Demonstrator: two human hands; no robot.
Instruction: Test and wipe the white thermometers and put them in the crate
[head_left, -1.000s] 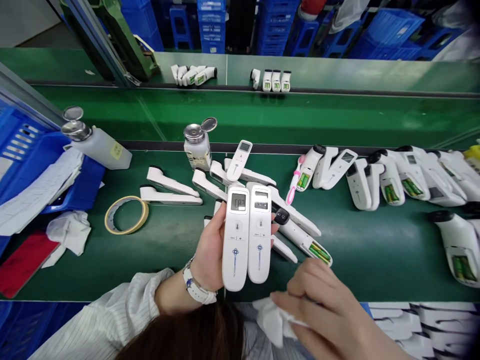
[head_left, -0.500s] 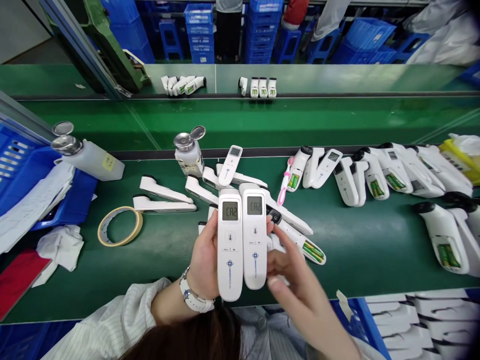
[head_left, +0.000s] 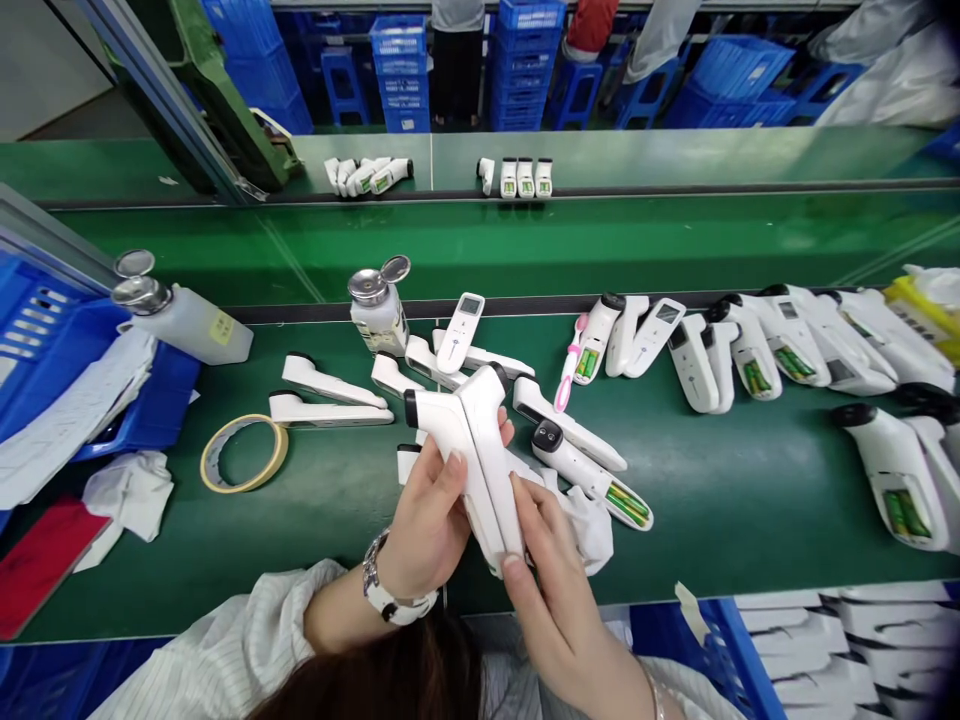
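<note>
Two white infrared thermometers are held together above the bench, turned on their sides with their black sensor ends pointing apart. My left hand point(head_left: 435, 515) is closed around the left thermometer point(head_left: 454, 440), thumb lying across it. My right hand point(head_left: 551, 570) pinches the lower handle of the right thermometer point(head_left: 491, 450). Their screens are out of sight. Just behind lie more white thermometers, among them one with bare green batteries point(head_left: 592, 475). A crumpled white cloth point(head_left: 589, 525) rests to the right of the held pair, partly hidden by my right hand.
A tape roll point(head_left: 244, 453) and a tilted white bottle point(head_left: 191, 322) lie left. A metal-topped bottle point(head_left: 379, 312) stands behind. A pink-and-white toothbrush point(head_left: 570, 365) leans on a thermometer in the row at right. A blue crate point(head_left: 739, 650) of white parts is below the front edge.
The two thermometers have been turned from screens facing me to their sides. My right hand has moved in from beside them and now grips the lower end. The white cloth shows more.
</note>
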